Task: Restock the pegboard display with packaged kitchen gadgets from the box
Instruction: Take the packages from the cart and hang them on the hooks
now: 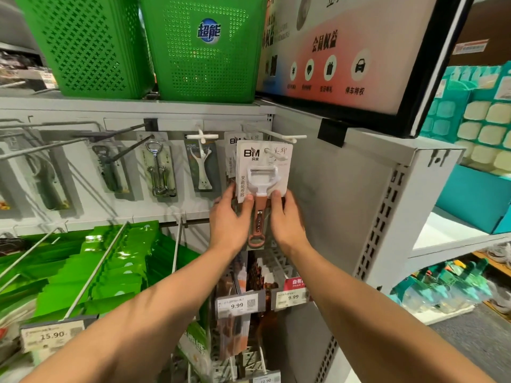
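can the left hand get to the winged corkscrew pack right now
Probably yes: the left hand grips the peeler pack, but the winged corkscrew pack hangs nearby to its left, front uncovered; only a dark hook juts out beside it.

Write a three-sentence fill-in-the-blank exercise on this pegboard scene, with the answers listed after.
1. The left hand and the right hand hold a carded peeler whose head is ____ in colour.
2. The basket with the blue logo is ____ in colour.
3. The price tag directly below the left hand reads ____.

Missing words: white; green; 9.99
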`<state>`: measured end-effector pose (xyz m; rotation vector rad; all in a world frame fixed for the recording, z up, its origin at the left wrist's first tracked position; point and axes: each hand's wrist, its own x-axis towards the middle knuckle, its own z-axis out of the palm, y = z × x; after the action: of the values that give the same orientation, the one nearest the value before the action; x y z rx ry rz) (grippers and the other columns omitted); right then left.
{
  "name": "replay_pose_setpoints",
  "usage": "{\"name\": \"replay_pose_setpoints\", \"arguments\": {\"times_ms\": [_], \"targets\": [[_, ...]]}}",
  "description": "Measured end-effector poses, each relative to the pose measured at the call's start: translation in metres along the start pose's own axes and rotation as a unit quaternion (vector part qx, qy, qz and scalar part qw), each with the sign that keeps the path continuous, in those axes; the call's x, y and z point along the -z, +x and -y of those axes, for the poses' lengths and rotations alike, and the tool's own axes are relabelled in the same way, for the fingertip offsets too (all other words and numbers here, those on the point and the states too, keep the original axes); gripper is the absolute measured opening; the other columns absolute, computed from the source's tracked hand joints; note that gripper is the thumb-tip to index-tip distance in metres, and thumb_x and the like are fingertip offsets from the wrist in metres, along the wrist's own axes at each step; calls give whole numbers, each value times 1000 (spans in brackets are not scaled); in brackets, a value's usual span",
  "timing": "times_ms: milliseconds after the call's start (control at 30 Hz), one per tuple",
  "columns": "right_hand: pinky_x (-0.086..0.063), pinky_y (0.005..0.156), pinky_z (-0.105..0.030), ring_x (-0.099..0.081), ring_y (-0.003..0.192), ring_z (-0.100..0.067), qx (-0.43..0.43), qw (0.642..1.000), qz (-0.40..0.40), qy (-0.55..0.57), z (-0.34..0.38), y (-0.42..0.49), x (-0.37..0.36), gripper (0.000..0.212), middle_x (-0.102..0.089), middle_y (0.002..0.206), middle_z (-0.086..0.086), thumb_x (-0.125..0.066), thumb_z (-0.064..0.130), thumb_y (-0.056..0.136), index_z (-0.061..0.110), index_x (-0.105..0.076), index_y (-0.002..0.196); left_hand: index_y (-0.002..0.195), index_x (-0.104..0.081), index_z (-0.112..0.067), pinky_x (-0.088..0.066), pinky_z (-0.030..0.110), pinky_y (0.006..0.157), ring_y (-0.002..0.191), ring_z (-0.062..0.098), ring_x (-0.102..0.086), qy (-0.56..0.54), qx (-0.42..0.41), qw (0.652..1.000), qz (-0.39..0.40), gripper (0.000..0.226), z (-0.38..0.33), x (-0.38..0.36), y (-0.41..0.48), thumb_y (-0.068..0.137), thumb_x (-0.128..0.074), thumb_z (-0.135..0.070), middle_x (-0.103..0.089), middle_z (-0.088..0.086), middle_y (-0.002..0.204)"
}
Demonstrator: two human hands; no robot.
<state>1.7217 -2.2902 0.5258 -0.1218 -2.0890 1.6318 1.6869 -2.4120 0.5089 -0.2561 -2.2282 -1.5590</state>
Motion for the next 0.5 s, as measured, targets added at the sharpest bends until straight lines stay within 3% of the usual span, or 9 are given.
{"name": "replay_pose_setpoints", "arguments": {"times_ms": [133,267,333,433,467,500], "targets": [[-50,88,-24,-66,104,-12,-40,999,2,-2,-6,35,-18,29,-70,111,4,-40,35,110,18,-61,123,157,-45,-25,-37,54,122,147,31,-44,19,18,1000,7,55,8,-15,25,108,-42,-50,-54,8,154],[-41,66,-2,-60,85,0,-74,997,30,8,-8,62,-26,16,-64,96,12,-43,28,111,22,-56,117,153,-50,-22,-35,44,122,142,31,-47,33,46,998,10,47,16,-25,56,111,-44,-41,-53,11,150],[-41,73,-6,-59,94,-10,-60,997,45,-17,-6,74,-30,23,-64,109,2,-42,32,110,20,-56,125,149,-54,-17,-37,39,119,138,31,-51,39,42,998,10,45,22,-28,71,110,-46,-38,-57,13,146],[-34,102,-16,-48,135,-24,-92,988,120,-37,-4,93,-35,46,-51,146,-13,-30,30,113,6,-42,150,141,-59,-11,-40,34,110,131,33,-56,61,28,998,12,39,33,-33,92,111,-47,-32,-63,16,137],[-31,103,-15,-43,141,-26,-96,984,140,-62,-3,97,-38,47,-44,154,-14,-26,27,114,3,-37,153,140,-60,-10,-41,34,107,128,34,-57,65,23,998,12,37,33,-33,96,111,-47,-29,-65,17,135],[-37,95,-10,-47,136,-27,-90,984,127,-84,-6,103,-41,46,-45,154,-14,-27,25,114,2,-37,152,139,-60,-9,-42,35,107,127,34,-58,65,16,998,13,36,35,-34,99,110,-47,-28,-66,18,133]]}}
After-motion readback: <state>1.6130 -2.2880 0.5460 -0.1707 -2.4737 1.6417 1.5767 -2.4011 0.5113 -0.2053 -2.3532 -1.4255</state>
